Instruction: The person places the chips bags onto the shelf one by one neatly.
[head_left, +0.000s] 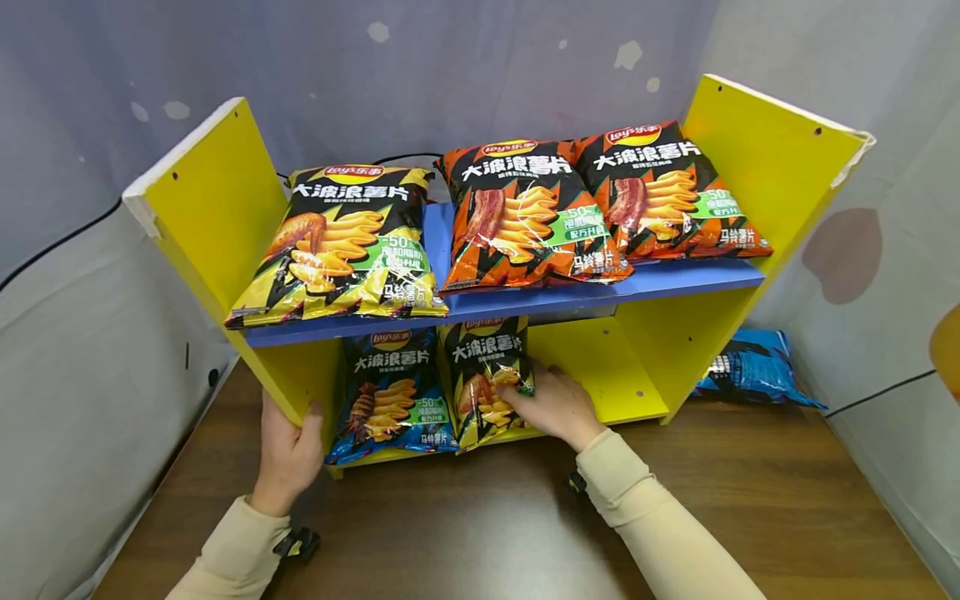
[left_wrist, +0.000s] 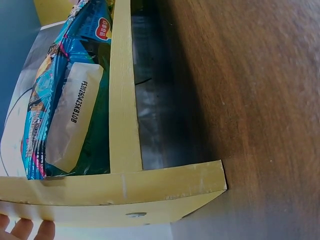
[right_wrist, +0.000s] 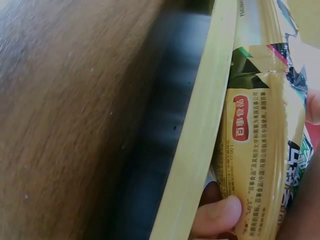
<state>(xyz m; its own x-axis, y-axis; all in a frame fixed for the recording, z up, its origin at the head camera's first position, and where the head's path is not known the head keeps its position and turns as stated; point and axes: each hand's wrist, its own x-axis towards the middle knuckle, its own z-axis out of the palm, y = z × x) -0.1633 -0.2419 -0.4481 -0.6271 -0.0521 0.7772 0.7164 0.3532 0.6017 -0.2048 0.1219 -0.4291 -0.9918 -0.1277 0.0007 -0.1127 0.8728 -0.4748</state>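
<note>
On the lower level of a yellow shelf unit (head_left: 626,358), my right hand (head_left: 558,404) grips a yellow-and-black bag of potato chips (head_left: 487,379). Its thumb lies across the bag's front, and other fingers are round the right side. The right wrist view shows the bag's printed yellow underside (right_wrist: 252,160) with a fingertip (right_wrist: 222,215) against it. My left hand (head_left: 288,454) holds the unit's left side panel (head_left: 281,379), thumb at the front edge, fingers (left_wrist: 22,230) along the outer face. Between panel and yellow bag leans a blue chip bag (head_left: 393,392).
On the blue upper board (head_left: 525,304) lie another yellow chip bag (head_left: 345,242) and two orange ones, one in the middle (head_left: 525,217) and one at right (head_left: 667,192). A blue bag (head_left: 753,367) lies on the wooden table (head_left: 480,525) behind the right panel. Grey curtains surround the table.
</note>
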